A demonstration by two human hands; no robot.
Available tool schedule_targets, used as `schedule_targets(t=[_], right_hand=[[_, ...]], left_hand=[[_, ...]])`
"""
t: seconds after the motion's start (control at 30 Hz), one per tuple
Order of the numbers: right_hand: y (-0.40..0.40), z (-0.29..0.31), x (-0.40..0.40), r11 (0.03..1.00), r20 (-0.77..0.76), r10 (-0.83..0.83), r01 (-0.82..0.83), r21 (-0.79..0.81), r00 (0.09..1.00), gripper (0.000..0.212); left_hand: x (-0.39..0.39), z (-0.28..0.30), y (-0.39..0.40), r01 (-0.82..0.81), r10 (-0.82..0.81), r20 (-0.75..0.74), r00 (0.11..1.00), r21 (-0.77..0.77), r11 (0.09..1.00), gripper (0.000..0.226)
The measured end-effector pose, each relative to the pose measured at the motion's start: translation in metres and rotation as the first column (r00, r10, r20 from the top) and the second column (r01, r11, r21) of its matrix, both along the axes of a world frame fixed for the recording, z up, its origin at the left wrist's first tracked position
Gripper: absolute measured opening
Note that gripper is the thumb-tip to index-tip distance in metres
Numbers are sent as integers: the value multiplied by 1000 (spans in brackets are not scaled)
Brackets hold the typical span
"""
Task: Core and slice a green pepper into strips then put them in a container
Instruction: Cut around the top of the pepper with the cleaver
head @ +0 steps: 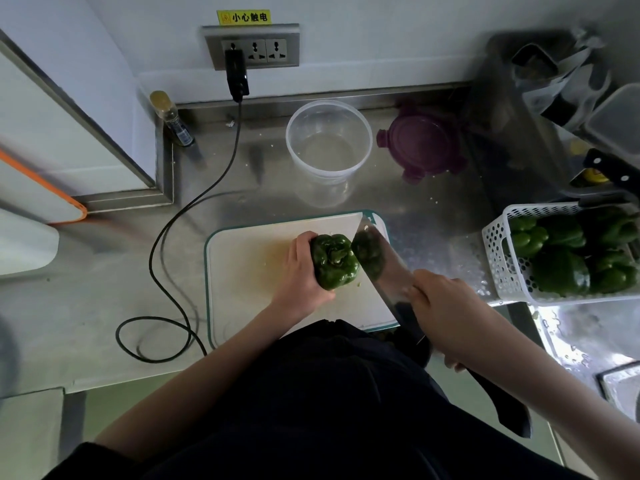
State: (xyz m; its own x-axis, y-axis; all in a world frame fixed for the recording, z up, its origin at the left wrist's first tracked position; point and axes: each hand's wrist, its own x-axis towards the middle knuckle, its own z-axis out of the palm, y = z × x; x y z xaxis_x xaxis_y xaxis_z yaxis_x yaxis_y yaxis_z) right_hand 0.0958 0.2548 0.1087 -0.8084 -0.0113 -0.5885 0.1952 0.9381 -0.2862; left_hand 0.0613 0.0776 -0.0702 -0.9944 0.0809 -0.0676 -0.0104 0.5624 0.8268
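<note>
left hand (300,271) grips pepper (334,261) | right hand (437,299) holds cleaver (377,258) | sign (243,17) "小心触电"

Head view, steeply down, seemingly close over worktop (104,271)

The knife (381,268) handle is hidden inside the right hand (440,306)'s grip

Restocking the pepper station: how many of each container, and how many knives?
Clear tub: 1
Purple lid: 1
White basket: 1
Cleaver in right hand: 1
Black-handled knife: 1
Total: 5
</note>
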Motion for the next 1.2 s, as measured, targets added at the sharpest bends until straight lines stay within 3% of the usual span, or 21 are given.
schedule_targets(t=[0.47, 0.73, 1.2], right_hand=[[-1, 1, -6, 1000, 9, 11, -12, 27, 1000, 31], [1, 1, -7, 996, 40, -65, 67, -61, 997, 29], [-10, -5, -5, 1000, -21, 2, -2, 29, 1000, 31]], left_hand=[[-1, -1, 0, 20, -20, 12, 1000, 18, 1000, 89], [-1, -2, -1, 6, -6, 0, 1000, 15, 1000, 87], [-2, -3, 3, 11, -11, -36, 999, -15, 1000, 86]])
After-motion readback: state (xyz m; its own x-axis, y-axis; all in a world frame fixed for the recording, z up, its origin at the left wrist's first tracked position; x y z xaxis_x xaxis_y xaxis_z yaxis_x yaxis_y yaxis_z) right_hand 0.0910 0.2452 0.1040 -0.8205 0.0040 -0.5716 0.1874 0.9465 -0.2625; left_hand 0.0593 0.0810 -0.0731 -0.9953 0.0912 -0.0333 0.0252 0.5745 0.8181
